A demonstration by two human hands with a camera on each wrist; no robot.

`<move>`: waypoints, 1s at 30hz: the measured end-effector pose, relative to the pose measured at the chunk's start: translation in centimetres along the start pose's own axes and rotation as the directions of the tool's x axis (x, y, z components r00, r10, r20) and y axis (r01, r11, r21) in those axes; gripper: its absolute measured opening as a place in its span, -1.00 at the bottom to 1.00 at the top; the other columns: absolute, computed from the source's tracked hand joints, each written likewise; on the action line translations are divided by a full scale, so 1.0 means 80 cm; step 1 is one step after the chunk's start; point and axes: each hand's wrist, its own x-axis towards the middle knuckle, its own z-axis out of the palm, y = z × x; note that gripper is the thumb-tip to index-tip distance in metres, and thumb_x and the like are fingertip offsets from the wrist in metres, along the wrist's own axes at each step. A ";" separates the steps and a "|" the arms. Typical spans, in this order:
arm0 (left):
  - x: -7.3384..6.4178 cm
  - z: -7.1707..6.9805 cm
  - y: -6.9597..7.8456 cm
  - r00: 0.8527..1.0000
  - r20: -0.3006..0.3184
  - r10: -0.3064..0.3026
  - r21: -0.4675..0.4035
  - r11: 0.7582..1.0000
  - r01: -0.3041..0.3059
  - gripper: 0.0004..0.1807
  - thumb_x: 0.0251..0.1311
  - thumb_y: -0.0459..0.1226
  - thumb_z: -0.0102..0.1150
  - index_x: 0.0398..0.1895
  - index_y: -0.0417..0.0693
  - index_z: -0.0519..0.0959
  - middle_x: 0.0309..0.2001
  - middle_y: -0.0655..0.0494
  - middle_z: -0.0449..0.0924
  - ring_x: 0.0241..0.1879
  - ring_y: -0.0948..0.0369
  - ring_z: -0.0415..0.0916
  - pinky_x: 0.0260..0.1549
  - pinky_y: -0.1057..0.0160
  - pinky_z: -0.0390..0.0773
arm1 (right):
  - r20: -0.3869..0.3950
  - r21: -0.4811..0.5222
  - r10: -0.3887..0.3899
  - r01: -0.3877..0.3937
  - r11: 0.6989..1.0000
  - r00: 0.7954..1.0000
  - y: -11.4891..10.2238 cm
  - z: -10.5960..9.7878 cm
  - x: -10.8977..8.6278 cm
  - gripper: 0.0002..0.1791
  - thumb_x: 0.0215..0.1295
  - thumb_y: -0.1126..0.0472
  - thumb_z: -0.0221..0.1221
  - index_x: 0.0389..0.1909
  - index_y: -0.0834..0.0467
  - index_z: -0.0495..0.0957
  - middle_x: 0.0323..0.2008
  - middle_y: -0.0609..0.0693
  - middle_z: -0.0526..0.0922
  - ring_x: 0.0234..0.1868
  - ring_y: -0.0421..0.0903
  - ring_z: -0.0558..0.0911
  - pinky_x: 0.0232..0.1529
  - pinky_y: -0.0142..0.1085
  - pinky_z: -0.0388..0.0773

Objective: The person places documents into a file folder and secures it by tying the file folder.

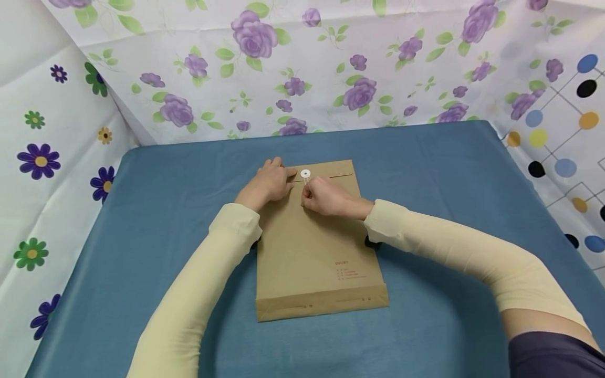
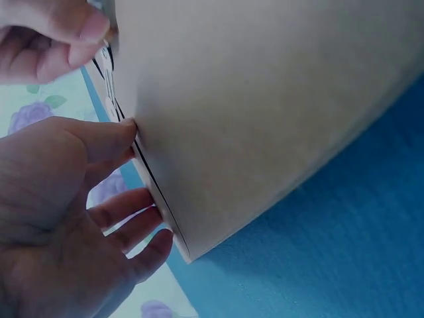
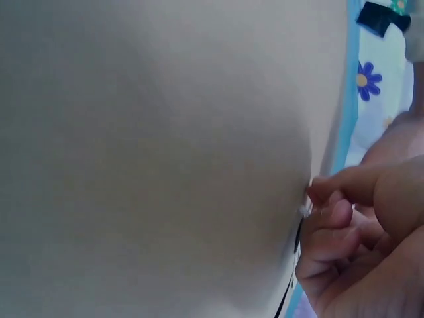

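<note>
A brown paper document envelope (image 1: 321, 252) lies flap side up, its flap (image 1: 331, 170) at the far end with a white round button (image 1: 305, 173). My right hand (image 1: 331, 197) pinches the white string (image 1: 306, 180) that runs from the button, thumb against curled fingers; in the right wrist view the hand (image 3: 358, 238) hides most of the string. Left of the button, my left hand (image 1: 269, 184) rests on the flap's edge. The left wrist view shows that hand (image 2: 79, 199) with thumb and fingers spread along the flap, touching the paper.
Blue cloth (image 1: 165, 236) covers the table around the envelope. A flowered curtain (image 1: 302, 68) hangs behind the far edge, with patterned sheets on the left (image 1: 33, 194) and right (image 1: 562, 147). Red print (image 1: 350, 273) marks the envelope's lower right.
</note>
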 end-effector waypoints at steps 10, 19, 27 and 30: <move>-0.002 0.001 -0.003 1.000 -0.003 0.020 -0.001 1.000 -0.020 -0.42 0.58 -0.13 -0.03 0.60 0.11 0.23 0.33 -0.19 0.26 0.27 -0.11 0.20 0.26 -0.09 0.28 | 0.183 0.122 0.019 -0.042 0.992 0.983 0.013 -0.024 0.033 -0.74 0.40 0.38 0.16 -0.48 0.28 0.72 -0.70 -0.09 0.46 -0.67 -0.25 0.26 -0.48 -0.38 0.23; -0.002 0.004 -0.002 1.000 -0.014 0.018 0.005 1.000 -0.018 -0.42 0.59 -0.12 -0.04 0.60 0.13 0.23 0.33 -0.18 0.27 0.25 -0.08 0.22 0.23 -0.07 0.29 | 0.191 0.015 0.063 -0.067 0.998 0.980 0.027 -0.038 0.052 -0.75 0.51 0.30 0.12 -0.29 0.20 0.77 -0.37 0.02 0.74 -0.54 -0.18 0.42 -0.36 -0.33 0.34; -0.004 0.001 -0.002 1.000 -0.010 0.000 -0.004 1.000 0.000 -0.42 0.58 -0.12 -0.03 0.61 0.15 0.21 0.34 -0.16 0.26 0.25 -0.06 0.21 0.24 -0.05 0.28 | 0.121 -0.036 0.029 -0.025 0.999 0.992 0.033 -0.036 0.054 -0.76 0.49 0.30 0.14 -0.33 0.16 0.76 -0.36 0.00 0.74 -0.53 -0.15 0.48 -0.37 -0.31 0.37; -0.004 0.000 -0.002 1.000 0.001 0.001 -0.001 1.000 -0.001 -0.42 0.58 -0.11 -0.03 0.61 0.15 0.22 0.36 -0.16 0.25 0.28 -0.07 0.20 0.26 -0.08 0.27 | 0.070 -0.047 0.013 -0.010 0.999 0.997 0.040 -0.033 0.052 -0.80 0.47 0.29 0.19 -0.34 0.16 0.74 -0.36 0.00 0.74 -0.52 -0.14 0.51 -0.37 -0.31 0.39</move>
